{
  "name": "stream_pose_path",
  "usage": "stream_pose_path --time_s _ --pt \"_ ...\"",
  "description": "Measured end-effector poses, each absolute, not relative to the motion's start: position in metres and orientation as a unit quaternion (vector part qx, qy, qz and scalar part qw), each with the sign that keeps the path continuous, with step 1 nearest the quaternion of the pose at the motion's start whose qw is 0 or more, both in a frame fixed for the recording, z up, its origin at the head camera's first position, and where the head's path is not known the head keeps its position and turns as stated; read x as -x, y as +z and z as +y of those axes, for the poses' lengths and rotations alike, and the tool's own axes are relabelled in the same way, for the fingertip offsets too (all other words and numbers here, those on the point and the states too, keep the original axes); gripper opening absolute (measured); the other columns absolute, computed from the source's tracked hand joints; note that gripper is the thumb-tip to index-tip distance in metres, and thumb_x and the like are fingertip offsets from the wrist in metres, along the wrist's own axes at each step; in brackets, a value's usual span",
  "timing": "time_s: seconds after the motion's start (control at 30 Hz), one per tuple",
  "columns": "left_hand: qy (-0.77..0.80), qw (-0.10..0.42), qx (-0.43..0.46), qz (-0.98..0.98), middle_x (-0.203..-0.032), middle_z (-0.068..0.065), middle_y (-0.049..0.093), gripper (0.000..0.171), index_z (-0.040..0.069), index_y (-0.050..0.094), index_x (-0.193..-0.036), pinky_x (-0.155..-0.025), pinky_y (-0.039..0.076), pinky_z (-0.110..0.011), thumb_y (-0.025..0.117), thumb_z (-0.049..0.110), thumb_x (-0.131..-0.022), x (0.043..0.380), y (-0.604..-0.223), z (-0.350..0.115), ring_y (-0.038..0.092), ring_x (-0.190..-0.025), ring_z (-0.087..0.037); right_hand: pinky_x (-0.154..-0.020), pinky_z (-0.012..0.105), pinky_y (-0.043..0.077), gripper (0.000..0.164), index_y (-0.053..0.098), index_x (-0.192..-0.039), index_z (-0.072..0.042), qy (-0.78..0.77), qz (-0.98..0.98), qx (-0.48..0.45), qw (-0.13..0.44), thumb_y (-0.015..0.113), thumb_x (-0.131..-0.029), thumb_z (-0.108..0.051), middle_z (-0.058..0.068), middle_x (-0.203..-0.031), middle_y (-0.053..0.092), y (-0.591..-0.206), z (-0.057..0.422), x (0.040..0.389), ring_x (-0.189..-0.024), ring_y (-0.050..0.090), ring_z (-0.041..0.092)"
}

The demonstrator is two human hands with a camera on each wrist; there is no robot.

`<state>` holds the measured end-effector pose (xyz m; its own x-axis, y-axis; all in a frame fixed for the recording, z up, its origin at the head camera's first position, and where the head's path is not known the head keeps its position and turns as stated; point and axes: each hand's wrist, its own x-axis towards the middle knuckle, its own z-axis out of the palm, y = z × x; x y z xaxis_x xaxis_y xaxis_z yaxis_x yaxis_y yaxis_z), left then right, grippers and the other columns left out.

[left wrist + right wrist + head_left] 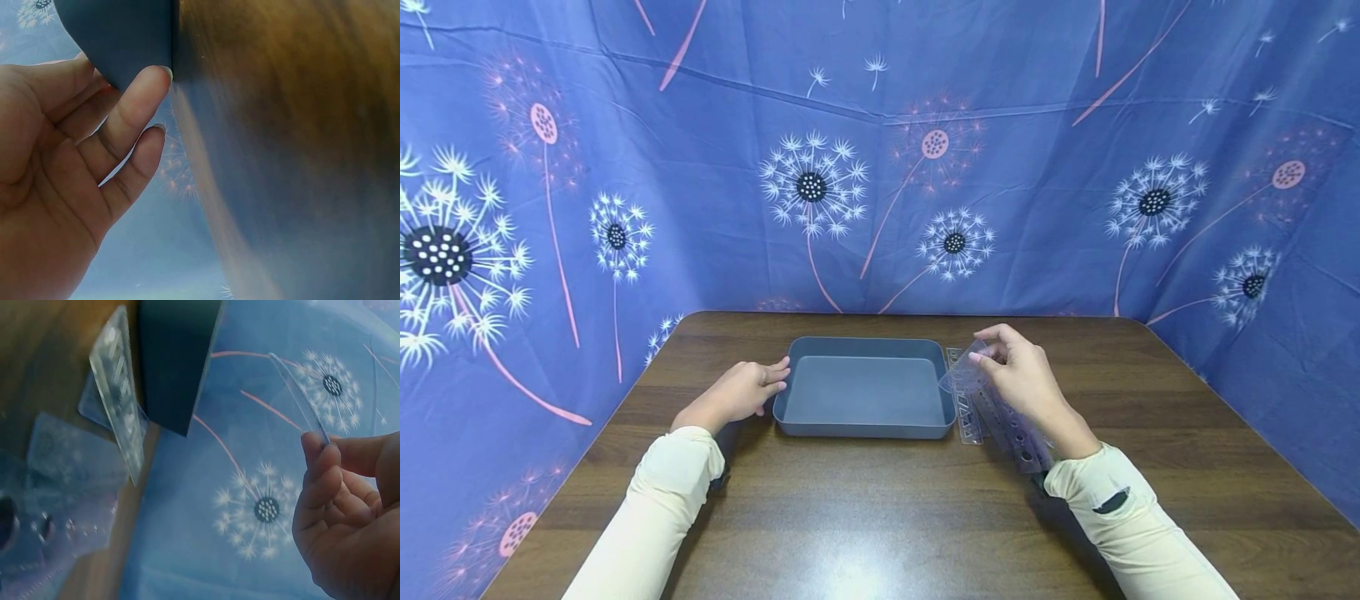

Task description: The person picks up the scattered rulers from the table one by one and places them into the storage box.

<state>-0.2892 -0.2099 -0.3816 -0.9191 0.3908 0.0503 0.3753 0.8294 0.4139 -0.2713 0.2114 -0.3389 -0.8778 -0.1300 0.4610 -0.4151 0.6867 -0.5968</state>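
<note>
A grey rectangular tray point(865, 431) stands on the wooden table. My left hand point(748, 389) is at its left end, fairly straight fingers touching the wall. In the left wrist view, fingertips point(153, 87) lie at the tray's corner, and other fingers are partly hidden behind it. Between thumb and fingers, my right hand point(1018, 371) pinches a clear plastic protractor point(964, 372), raised beside the tray's right end. Below it lie a clear stencil ruler point(970, 421) with cut-out shapes and a purplish see-through ruler point(1026, 446) with round holes, partly under the right hand and wrist.
The brown wooden table point(850, 492) spreads out in front of the tray and to both sides. A blue curtain point(880, 167) with dandelion prints hangs behind the table and along its sides.
</note>
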Motion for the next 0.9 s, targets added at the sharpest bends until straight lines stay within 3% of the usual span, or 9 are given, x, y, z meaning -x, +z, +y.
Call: stream_pose_path --time_s 0.17,0.43,0.9 --pt "0.212 0.016 -0.2 0.956 -0.151 -0.015 0.041 0.04 0.001 0.055 -0.139 -0.065 0.05 -0.028 0.057 0.015 -0.102 0.289 -0.383 -0.209 0.06 -0.052 -0.015 -0.054 0.029 0.042 0.025 0.064 -0.116 -0.006 0.364 -0.895 -0.182 0.182 0.071 -0.092 -0.009 0.004 -0.078 0.07 -0.353 0.199 0.271 -0.058 0.051 0.013" --pt "0.219 0.015 -0.2 0.955 -0.151 -0.016 0.041 0.04 0.0 0.055 -0.139 -0.064 0.05 -0.028 0.057 0.014 -0.102 0.288 -0.383 -0.208 0.06 -0.051 -0.016 -0.058 0.026 0.054 0.009 0.064 -0.099 -0.005 0.385 -0.894 -0.207 0.101 0.07 -0.092 -0.004 0.006 -0.083 0.072 -0.373 0.18 0.265 -0.063 0.065 0.014" --pt "0.216 0.015 -0.206 0.954 -0.151 -0.017 0.041 0.039 -0.001 0.055 -0.138 -0.065 0.052 -0.029 0.056 0.014 -0.102 0.289 -0.382 -0.209 0.062 -0.054 -0.012 -0.061 0.025 0.05 0.009 0.066 -0.091 -0.012 0.303 -0.912 -0.267 0.072 0.071 -0.091 -0.005 -0.004 -0.08 0.071 -0.38 0.176 0.264 -0.068 0.06 0.005"
